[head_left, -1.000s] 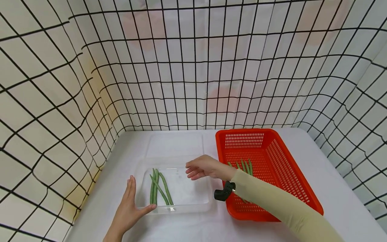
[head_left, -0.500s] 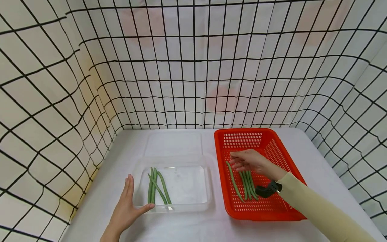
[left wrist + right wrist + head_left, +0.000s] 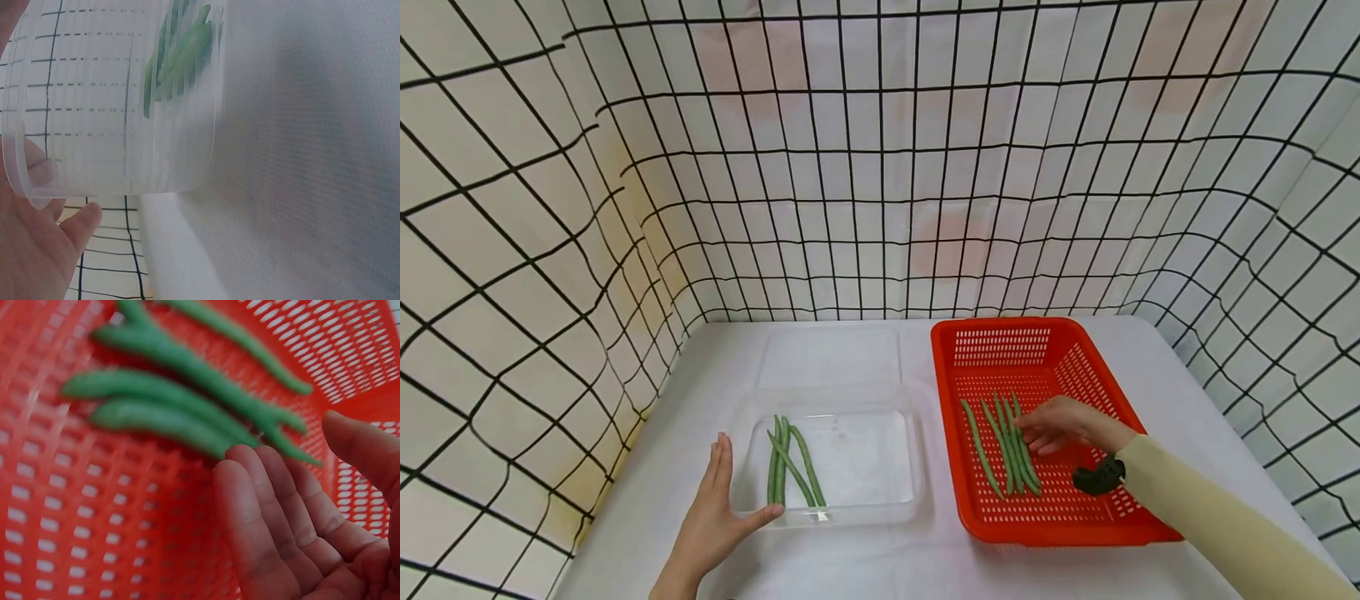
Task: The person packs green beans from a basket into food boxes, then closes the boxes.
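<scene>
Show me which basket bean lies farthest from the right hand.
The leftmost bean in the red basket; the others lie between it and the right hand.

A screened tabletop booth, as I saw it. Beyond the left hand (image 3: 711, 525) and the right hand (image 3: 1063, 423), a black grid (image 3: 914, 151) rose as a back wall and turned along the outer side of each hand. Behind its mesh stood a white backing (image 3: 936, 121), with faint reddish patches (image 3: 925, 259) ahead of the hands. A table (image 3: 880, 567) under pale, woven-looking cloth extended beneath both hands, bearing household-type wares: a clear tub (image 3: 917, 467) at the left hand, a red basket (image 3: 945, 417) below the right. What building surrounded the booth, I could not tell.
</scene>
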`<state>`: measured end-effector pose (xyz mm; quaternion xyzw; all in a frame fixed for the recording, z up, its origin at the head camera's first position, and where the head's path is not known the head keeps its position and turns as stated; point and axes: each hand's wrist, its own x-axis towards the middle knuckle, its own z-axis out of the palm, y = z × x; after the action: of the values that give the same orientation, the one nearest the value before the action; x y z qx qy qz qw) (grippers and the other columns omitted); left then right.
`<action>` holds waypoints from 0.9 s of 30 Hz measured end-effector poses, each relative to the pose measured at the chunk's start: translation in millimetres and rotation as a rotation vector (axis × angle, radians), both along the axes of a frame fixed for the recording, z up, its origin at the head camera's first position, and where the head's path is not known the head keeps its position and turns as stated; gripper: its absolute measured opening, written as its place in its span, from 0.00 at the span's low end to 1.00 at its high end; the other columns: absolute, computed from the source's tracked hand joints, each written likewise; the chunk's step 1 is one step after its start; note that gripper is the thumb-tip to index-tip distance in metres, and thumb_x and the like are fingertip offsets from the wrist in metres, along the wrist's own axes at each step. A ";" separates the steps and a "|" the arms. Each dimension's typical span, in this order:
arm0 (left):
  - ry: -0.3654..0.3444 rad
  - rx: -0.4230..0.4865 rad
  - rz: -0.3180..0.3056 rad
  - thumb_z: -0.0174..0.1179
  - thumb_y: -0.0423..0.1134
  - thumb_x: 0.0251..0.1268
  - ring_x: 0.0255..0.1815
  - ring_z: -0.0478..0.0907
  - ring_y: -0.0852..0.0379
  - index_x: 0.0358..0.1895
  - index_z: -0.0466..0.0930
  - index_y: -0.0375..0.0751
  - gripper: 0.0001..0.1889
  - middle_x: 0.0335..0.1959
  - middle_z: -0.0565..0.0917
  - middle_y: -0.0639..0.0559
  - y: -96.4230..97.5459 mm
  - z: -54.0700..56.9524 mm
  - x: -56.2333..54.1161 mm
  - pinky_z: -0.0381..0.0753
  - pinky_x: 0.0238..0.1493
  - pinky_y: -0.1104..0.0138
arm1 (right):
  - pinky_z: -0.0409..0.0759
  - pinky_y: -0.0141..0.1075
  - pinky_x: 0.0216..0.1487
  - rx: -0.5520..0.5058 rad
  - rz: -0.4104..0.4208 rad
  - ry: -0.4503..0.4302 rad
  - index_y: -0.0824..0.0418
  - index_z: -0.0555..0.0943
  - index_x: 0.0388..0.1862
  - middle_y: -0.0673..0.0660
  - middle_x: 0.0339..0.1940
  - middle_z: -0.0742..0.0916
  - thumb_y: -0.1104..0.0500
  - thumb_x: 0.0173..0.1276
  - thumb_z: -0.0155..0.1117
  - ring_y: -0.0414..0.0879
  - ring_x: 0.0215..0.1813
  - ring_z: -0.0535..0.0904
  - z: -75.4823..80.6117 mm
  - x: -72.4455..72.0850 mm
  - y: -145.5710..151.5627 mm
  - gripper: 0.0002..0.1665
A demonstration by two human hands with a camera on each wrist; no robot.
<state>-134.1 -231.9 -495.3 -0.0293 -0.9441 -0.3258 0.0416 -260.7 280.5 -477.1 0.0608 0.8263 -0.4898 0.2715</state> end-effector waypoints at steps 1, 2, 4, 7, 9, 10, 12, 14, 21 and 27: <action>0.001 0.000 -0.001 0.70 0.64 0.43 0.73 0.41 0.34 0.75 0.26 0.46 0.68 0.76 0.35 0.40 -0.1 -0.3 0.1 0.55 0.58 0.34 | 0.83 0.40 0.30 0.022 0.009 0.000 0.72 0.84 0.35 0.60 0.25 0.85 0.53 0.68 0.63 0.48 0.25 0.84 -2.8 0.0 1.5 0.20; 0.000 0.000 -0.002 0.70 0.64 0.43 0.73 0.41 0.34 0.75 0.26 0.46 0.68 0.76 0.35 0.40 -0.1 -0.6 0.2 0.55 0.58 0.34 | 0.83 0.39 0.29 0.044 0.018 0.002 0.71 0.84 0.33 0.59 0.24 0.85 0.53 0.67 0.63 0.47 0.23 0.83 -4.9 0.3 2.6 0.20; 0.000 0.000 -0.001 0.70 0.64 0.43 0.72 0.41 0.33 0.75 0.26 0.46 0.68 0.76 0.35 0.40 -0.1 -0.9 0.4 0.56 0.58 0.34 | 0.82 0.38 0.27 0.075 0.036 0.008 0.70 0.84 0.30 0.59 0.21 0.84 0.52 0.67 0.64 0.45 0.21 0.82 -8.1 0.7 4.3 0.20; -0.001 -0.002 -0.002 0.70 0.65 0.43 0.72 0.42 0.33 0.75 0.26 0.46 0.68 0.76 0.35 0.39 -0.2 -1.5 0.4 0.56 0.58 0.34 | 0.82 0.37 0.26 0.103 0.048 0.009 0.70 0.84 0.27 0.58 0.18 0.83 0.52 0.66 0.64 0.43 0.18 0.80 -10.8 0.3 4.6 0.20; 0.001 -0.002 -0.001 0.70 0.64 0.43 0.72 0.42 0.33 0.75 0.26 0.46 0.68 0.76 0.35 0.39 -0.1 -1.7 0.3 0.56 0.58 0.34 | 0.81 0.37 0.25 0.119 0.043 0.008 0.69 0.83 0.26 0.57 0.17 0.82 0.53 0.66 0.65 0.43 0.18 0.79 -12.6 -1.2 3.5 0.19; 0.003 -0.001 -0.002 0.70 0.64 0.43 0.72 0.41 0.33 0.75 0.26 0.46 0.68 0.76 0.35 0.39 -0.1 -1.7 0.3 0.56 0.58 0.34 | 0.81 0.37 0.25 0.129 0.036 0.010 0.69 0.83 0.25 0.57 0.17 0.82 0.53 0.65 0.66 0.43 0.17 0.79 -13.5 -2.2 2.6 0.19; 0.006 0.000 -0.001 0.70 0.64 0.43 0.72 0.42 0.33 0.75 0.26 0.46 0.68 0.76 0.35 0.39 -0.2 -1.4 0.2 0.56 0.58 0.34 | 0.81 0.37 0.25 0.150 0.038 0.019 0.69 0.83 0.24 0.57 0.17 0.82 0.54 0.64 0.67 0.43 0.17 0.79 -14.9 -4.3 0.9 0.18; 0.008 0.003 -0.002 0.70 0.64 0.43 0.72 0.41 0.33 0.75 0.26 0.46 0.67 0.76 0.35 0.40 0.1 -1.4 0.0 0.56 0.58 0.34 | 0.81 0.37 0.25 0.172 0.028 0.017 0.68 0.83 0.23 0.57 0.17 0.82 0.54 0.63 0.68 0.43 0.18 0.79 -15.7 -6.2 -0.7 0.17; 0.003 0.001 0.002 0.70 0.64 0.43 0.73 0.40 0.35 0.75 0.27 0.45 0.68 0.76 0.33 0.42 0.3 -2.1 0.6 0.55 0.58 0.34 | 0.82 0.36 0.27 0.131 0.011 -0.018 0.68 0.84 0.27 0.57 0.18 0.83 0.55 0.63 0.68 0.42 0.18 0.79 -17.5 -10.3 -0.9 0.15; 0.012 0.001 -0.004 0.70 0.63 0.43 0.73 0.40 0.35 0.75 0.27 0.45 0.67 0.76 0.33 0.42 0.5 -2.3 0.5 0.55 0.58 0.34 | 0.82 0.37 0.29 0.065 -0.043 -0.032 0.68 0.85 0.31 0.57 0.21 0.84 0.57 0.63 0.68 0.43 0.21 0.82 -20.7 -8.8 2.8 0.13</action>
<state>-133.5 -231.3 -497.6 -0.0330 -0.9436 -0.3260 0.0467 -269.5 283.3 -497.8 0.0951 0.8357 -0.4676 0.2719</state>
